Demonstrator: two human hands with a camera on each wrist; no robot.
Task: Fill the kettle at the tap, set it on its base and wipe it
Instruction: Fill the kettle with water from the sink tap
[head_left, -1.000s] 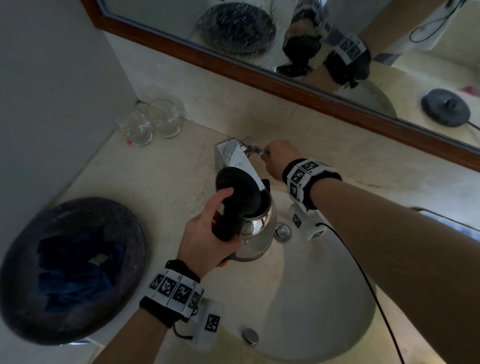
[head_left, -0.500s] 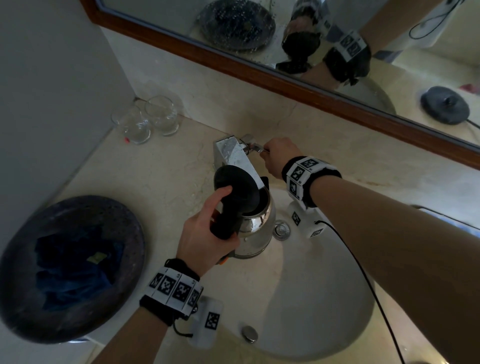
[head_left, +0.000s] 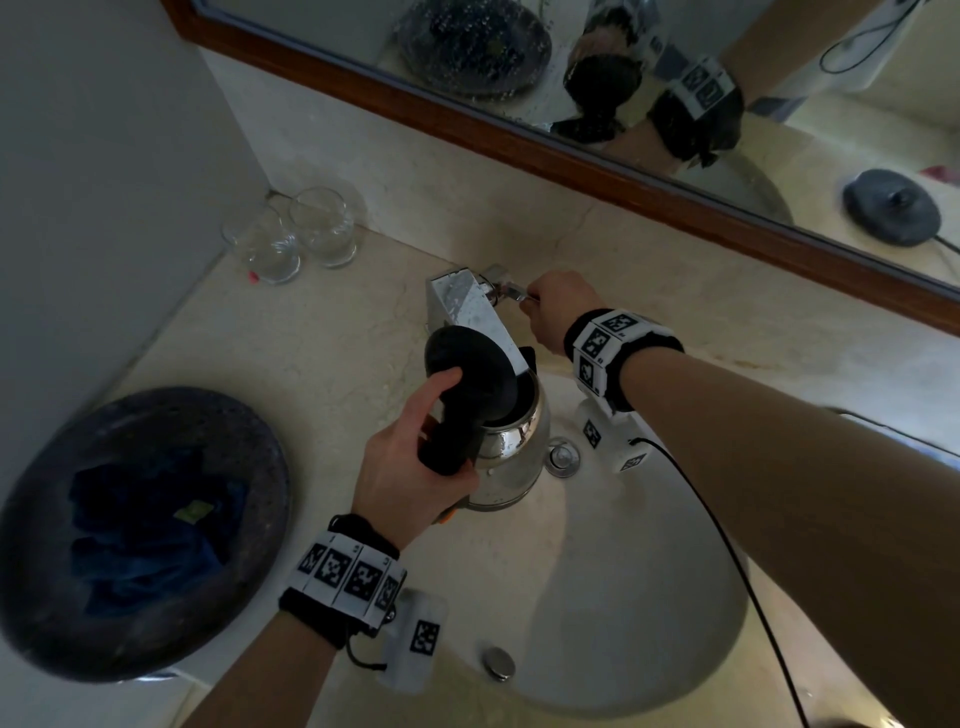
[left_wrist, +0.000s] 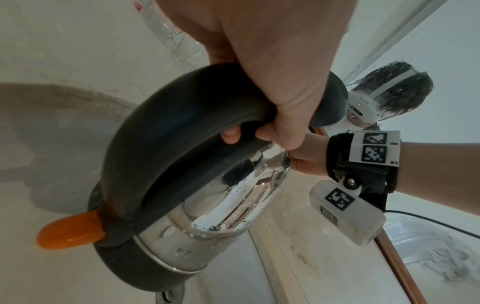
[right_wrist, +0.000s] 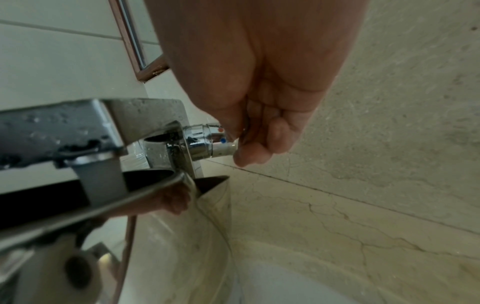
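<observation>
Clenched round the black handle, the left hand holds the kettle over the sink, directly under the tap spout. Kettle body: polished steel, spotted with droplets; black base ring; orange switch at the handle foot; black lid raised open. Right of it, the right hand pinches the chrome tap lever, which bears red and blue dots.
</observation>
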